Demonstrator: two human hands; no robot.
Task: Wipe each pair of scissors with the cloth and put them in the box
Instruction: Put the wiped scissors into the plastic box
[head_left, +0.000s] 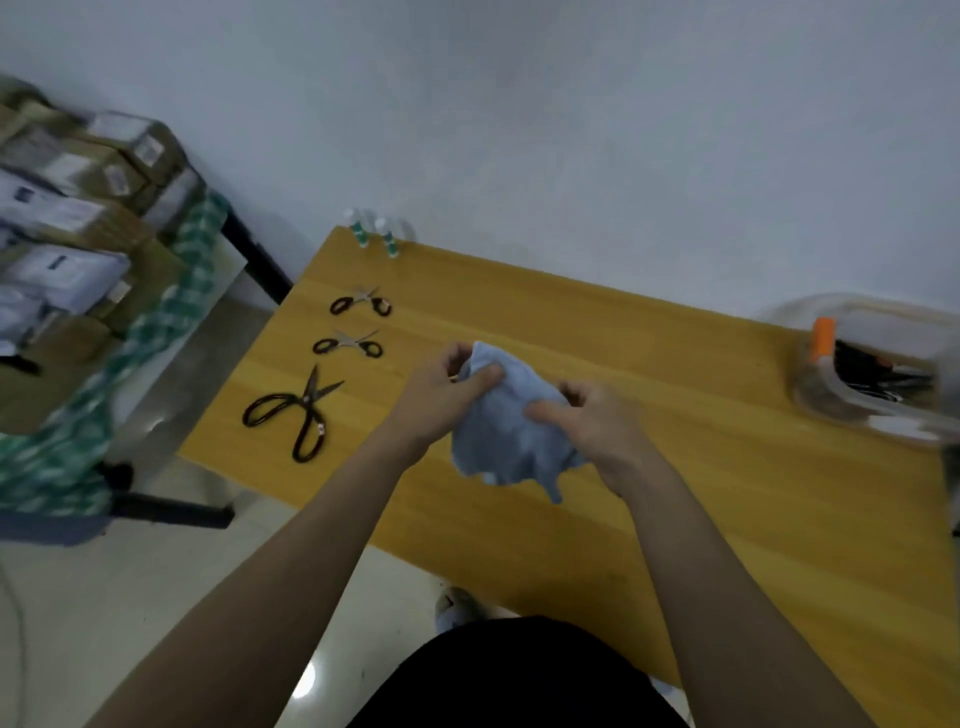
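Pinching a crumpled pale blue cloth (506, 431) between thumb and curled fingers, the left hand (441, 395) grips its upper corner while the right hand (597, 423) clamps the right side of the bunch the same way, thumb pressed across the fabric. The cloth is soft and wrinkled, gathered into a loose wad held just above the yellow wooden table (675, 467), with a loose tail hanging at its lower edge; whether anything is wrapped inside cannot be told. Both bare forearms reach in from the bottom of the view. To the left of the hands, three pairs of scissors lie flat on the table, apart from one another: large black scissors (301, 413) with blades parted nearest, then small scissors (348, 344) with dark loops and steel blades, and another small pair (361, 302) beyond. At the far right edge stands a clear plastic box (878, 374) with an orange latch (823, 338), dark items blurred inside.
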